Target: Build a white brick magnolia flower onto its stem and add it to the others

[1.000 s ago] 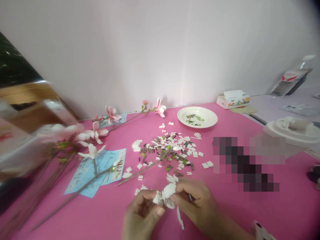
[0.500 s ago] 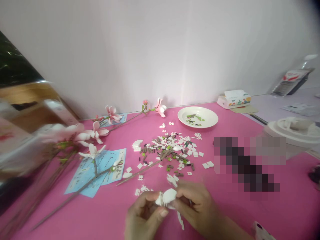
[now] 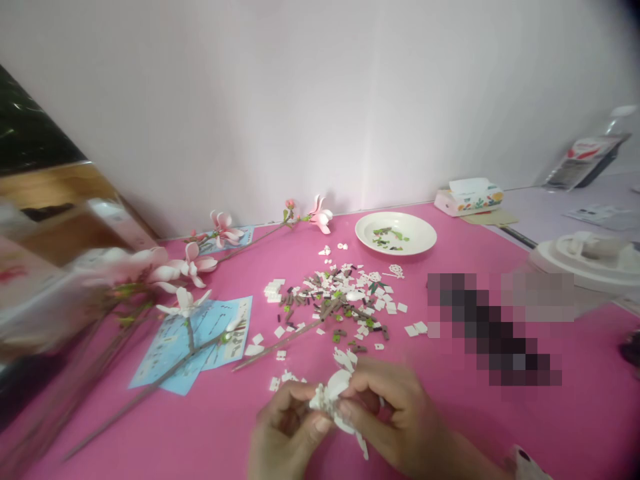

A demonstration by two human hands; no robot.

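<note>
The left hand (image 3: 285, 427) and right hand (image 3: 395, 413) are together, both clamped on a white plastic flower (image 3: 333, 398) held low over the pink table (image 3: 500, 427). Loose pieces (image 3: 345, 300) lie in a heap just ahead of them, with a blue sheet (image 3: 165, 353) off to the left. Bare pink stretches to the right, and a white plate (image 3: 425, 233) sits near the far edge by the wall (image 3: 320, 100)
</note>
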